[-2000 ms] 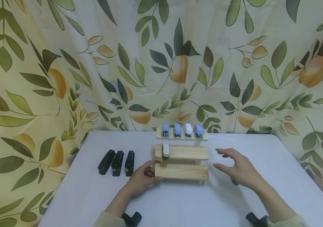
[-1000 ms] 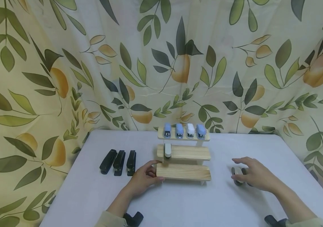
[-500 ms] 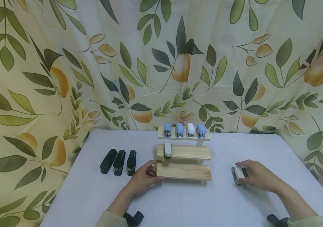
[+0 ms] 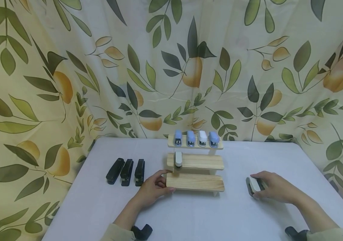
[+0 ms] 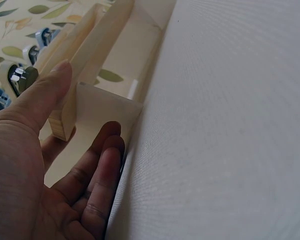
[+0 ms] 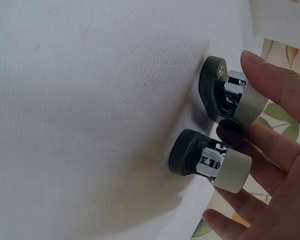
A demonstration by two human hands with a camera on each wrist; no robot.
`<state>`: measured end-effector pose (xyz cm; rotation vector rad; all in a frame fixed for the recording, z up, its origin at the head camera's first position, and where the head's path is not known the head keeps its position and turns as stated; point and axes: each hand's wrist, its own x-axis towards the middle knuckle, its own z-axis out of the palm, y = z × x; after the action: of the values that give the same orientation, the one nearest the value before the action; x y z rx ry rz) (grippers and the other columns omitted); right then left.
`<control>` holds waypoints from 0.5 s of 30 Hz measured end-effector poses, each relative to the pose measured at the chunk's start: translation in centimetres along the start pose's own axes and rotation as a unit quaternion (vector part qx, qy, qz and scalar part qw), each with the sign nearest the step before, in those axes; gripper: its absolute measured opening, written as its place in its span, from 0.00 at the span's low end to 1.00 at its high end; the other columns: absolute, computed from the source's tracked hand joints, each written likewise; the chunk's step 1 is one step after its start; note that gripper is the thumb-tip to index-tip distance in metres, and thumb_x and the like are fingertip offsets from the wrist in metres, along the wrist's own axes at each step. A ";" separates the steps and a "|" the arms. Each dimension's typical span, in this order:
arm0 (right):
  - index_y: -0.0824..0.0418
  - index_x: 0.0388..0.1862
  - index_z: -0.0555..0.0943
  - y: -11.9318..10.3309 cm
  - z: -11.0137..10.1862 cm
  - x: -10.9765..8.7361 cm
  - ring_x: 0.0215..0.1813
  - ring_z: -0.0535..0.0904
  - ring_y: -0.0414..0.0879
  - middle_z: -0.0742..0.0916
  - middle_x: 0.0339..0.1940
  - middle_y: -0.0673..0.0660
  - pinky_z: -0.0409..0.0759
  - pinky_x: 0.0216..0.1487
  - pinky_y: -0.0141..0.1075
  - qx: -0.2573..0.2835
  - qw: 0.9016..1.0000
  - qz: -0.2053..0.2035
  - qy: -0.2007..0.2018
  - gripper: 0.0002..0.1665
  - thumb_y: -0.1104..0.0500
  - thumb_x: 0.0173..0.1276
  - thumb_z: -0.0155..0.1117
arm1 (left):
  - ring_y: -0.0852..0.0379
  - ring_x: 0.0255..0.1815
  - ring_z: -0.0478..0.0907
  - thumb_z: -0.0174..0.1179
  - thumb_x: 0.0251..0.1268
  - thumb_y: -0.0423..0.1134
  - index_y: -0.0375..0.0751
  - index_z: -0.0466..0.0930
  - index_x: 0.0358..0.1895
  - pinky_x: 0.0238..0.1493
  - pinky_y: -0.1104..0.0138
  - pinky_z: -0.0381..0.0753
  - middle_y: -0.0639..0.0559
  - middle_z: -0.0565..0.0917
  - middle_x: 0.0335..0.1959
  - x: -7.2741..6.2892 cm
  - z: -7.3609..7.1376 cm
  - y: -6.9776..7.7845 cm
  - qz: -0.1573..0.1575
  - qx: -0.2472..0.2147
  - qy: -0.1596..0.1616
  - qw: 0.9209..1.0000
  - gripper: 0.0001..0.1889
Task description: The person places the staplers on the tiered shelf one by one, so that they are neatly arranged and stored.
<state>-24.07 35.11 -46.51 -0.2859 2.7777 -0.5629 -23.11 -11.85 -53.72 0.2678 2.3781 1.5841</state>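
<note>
My left hand (image 4: 151, 190) grips the left end of the lowest shelf of a three-step wooden stand (image 4: 195, 182); in the left wrist view the thumb lies along the board's edge, with a finger behind it. On the right of the table, my right hand (image 4: 277, 188) pinches a mini stapler (image 4: 253, 185), white on top with a dark base, between thumb and finger. A second mini stapler (image 6: 210, 160) of the same look stands beside it in the right wrist view, close to the other fingers. Both appear to stand on the table.
Blue and white mini staplers (image 4: 191, 139) line the top shelf. One white mini stapler (image 4: 178, 159) sits at the left end of the middle shelf. Three black staplers (image 4: 126, 172) lie left of the stand on the white table (image 4: 189, 217). A patterned curtain (image 4: 171, 67) hangs behind.
My right hand has moved right, away from the stand, down to the two mini staplers, and its thumb and finger have closed on one. The left hand stays on the shelf end.
</note>
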 end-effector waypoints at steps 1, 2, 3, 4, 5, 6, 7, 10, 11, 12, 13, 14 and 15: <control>0.68 0.68 0.77 0.0 0.0 0.1 0.68 0.71 0.77 0.79 0.67 0.75 0.71 0.64 0.71 0.000 1.000 0.002 -0.001 0.49 0.46 0.52 0.84 | 0.56 0.46 0.79 0.76 0.58 0.57 0.66 0.73 0.70 0.48 0.63 0.77 0.56 0.84 0.44 0.0 0.0 0.0 0.000 0.000 0.000 1.000 0.36; 0.68 0.68 0.77 0.1 0.0 0.1 0.68 0.71 0.77 0.79 0.67 0.75 0.71 0.64 0.70 0.000 1.000 0.004 -0.002 0.49 0.46 0.52 0.84 | 0.56 0.46 0.79 0.76 0.57 0.57 0.66 0.73 0.70 0.48 0.63 0.77 0.56 0.84 0.44 0.0 0.0 0.1 -0.001 0.000 0.000 1.000 0.36; 0.68 0.68 0.77 0.1 0.1 0.2 0.68 0.71 0.77 0.79 0.67 0.75 0.71 0.64 0.70 0.001 1.000 0.006 -0.003 0.49 0.46 0.52 0.84 | 0.56 0.46 0.79 0.76 0.57 0.57 0.67 0.73 0.70 0.48 0.63 0.77 0.56 0.84 0.44 0.0 0.0 0.1 -0.002 0.000 0.000 1.000 0.36; 0.68 0.68 0.77 0.1 0.1 0.3 0.68 0.72 0.76 0.79 0.67 0.75 0.71 0.64 0.70 0.003 1.000 0.009 -0.005 0.49 0.46 0.52 0.84 | 0.56 0.46 0.79 0.76 0.57 0.57 0.67 0.73 0.70 0.48 0.63 0.77 0.56 0.84 0.44 0.0 0.0 0.1 -0.003 0.000 0.001 1.000 0.36; 0.68 0.68 0.77 0.1 0.2 0.3 0.68 0.72 0.76 0.79 0.67 0.75 0.71 0.63 0.70 0.005 1.000 0.012 -0.005 0.49 0.46 0.52 0.85 | 0.56 0.46 0.79 0.76 0.57 0.57 0.67 0.73 0.70 0.48 0.63 0.78 0.56 0.84 0.44 0.0 0.0 0.1 -0.004 0.000 0.001 1.000 0.36; 0.68 0.68 0.77 0.1 0.2 0.4 0.68 0.72 0.76 0.79 0.66 0.75 0.72 0.63 0.70 0.008 1.000 0.014 -0.006 0.49 0.46 0.52 0.85 | 0.57 0.46 0.79 0.76 0.57 0.57 0.67 0.73 0.70 0.48 0.63 0.78 0.56 0.84 0.44 0.0 0.0 0.2 -0.004 0.000 0.001 1.000 0.36; 0.68 0.68 0.77 0.1 0.3 0.4 0.67 0.73 0.75 0.79 0.66 0.74 0.72 0.63 0.69 0.010 1.000 0.014 -0.005 0.49 0.46 0.52 0.85 | 0.56 0.46 0.79 0.76 0.57 0.57 0.67 0.73 0.70 0.48 0.63 0.78 0.56 0.84 0.44 0.0 0.0 0.2 -0.005 0.000 0.001 1.000 0.36; 0.67 0.67 0.78 0.1 0.3 0.5 0.67 0.73 0.74 0.80 0.65 0.73 0.72 0.63 0.69 0.015 1.000 0.018 -0.003 0.49 0.46 0.51 0.85 | 0.56 0.46 0.79 0.76 0.57 0.57 0.67 0.73 0.70 0.49 0.63 0.78 0.56 0.84 0.44 -0.1 0.0 0.3 -0.006 -0.002 0.000 1.000 0.36; 0.67 0.67 0.78 0.1 0.4 0.5 0.67 0.74 0.74 0.80 0.65 0.73 0.73 0.63 0.69 0.015 1.000 0.018 -0.001 0.49 0.46 0.51 0.85 | 0.56 0.46 0.79 0.76 0.57 0.57 0.67 0.73 0.70 0.49 0.63 0.78 0.56 0.84 0.44 -0.1 0.0 0.4 -0.006 -0.003 0.000 1.000 0.36; 0.67 0.67 0.78 0.1 0.4 0.5 0.67 0.74 0.74 0.80 0.65 0.73 0.73 0.63 0.69 0.016 1.000 0.019 0.000 0.49 0.46 0.51 0.85 | 0.56 0.46 0.79 0.76 0.57 0.57 0.67 0.73 0.70 0.49 0.63 0.78 0.56 0.84 0.44 -0.1 0.0 0.4 -0.007 -0.004 0.000 1.000 0.36; 0.67 0.67 0.78 0.1 0.4 0.4 0.67 0.74 0.74 0.80 0.65 0.73 0.73 0.63 0.70 0.017 1.000 0.020 0.001 0.49 0.46 0.50 0.85 | 0.56 0.46 0.79 0.76 0.57 0.57 0.67 0.73 0.70 0.49 0.62 0.78 0.56 0.84 0.44 -0.1 0.0 0.4 -0.008 -0.005 0.000 1.000 0.36; 0.67 0.67 0.78 0.0 0.4 0.4 0.67 0.73 0.74 0.79 0.65 0.74 0.72 0.63 0.70 0.018 1.000 0.020 0.002 0.49 0.45 0.50 0.85 | 0.56 0.46 0.79 0.76 0.57 0.57 0.67 0.73 0.70 0.49 0.62 0.78 0.56 0.84 0.44 -0.1 0.0 0.4 -0.009 -0.006 0.000 1.000 0.36; 0.67 0.67 0.78 -0.1 0.4 0.3 0.67 0.73 0.74 0.79 0.66 0.74 0.72 0.63 0.70 0.019 1.000 0.020 0.003 0.49 0.45 0.51 0.85 | 0.56 0.46 0.79 0.76 0.56 0.57 0.67 0.73 0.70 0.49 0.62 0.78 0.56 0.84 0.44 -0.2 0.0 0.5 -0.010 -0.007 0.000 1.000 0.36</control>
<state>-24.25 34.83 -46.93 -0.2207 2.7688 -0.6068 -22.96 -11.69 -53.28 0.2403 2.3608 1.5903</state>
